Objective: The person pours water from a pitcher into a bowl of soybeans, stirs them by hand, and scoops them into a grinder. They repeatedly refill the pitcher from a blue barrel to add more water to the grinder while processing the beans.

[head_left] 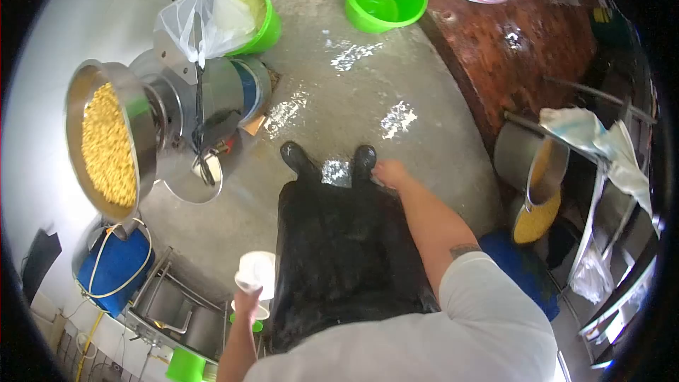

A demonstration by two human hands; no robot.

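Note:
My left hand [246, 303] is closed around the handle end of a white plastic scoop [260, 269], held low beside the black apron [346, 255]. Just below that hand, a white rim and a small green container [257, 326] partly show. My right hand [389, 172] hangs in front of the apron near one black boot [363, 159]. Its fingers look curled, with nothing visible in them. To the left stands a steel grinding machine [219, 102], its wide hopper [145, 134] filled with yellow beans [107, 148].
Green tubs [267, 28] [385, 21] stand on the wet concrete floor [318, 64]. At right, a tilted steel pot [513, 155] sits by more yellow grains [539, 219] and a metal rack. A blue drum [117, 269] and a steel frame [177, 304] are at lower left.

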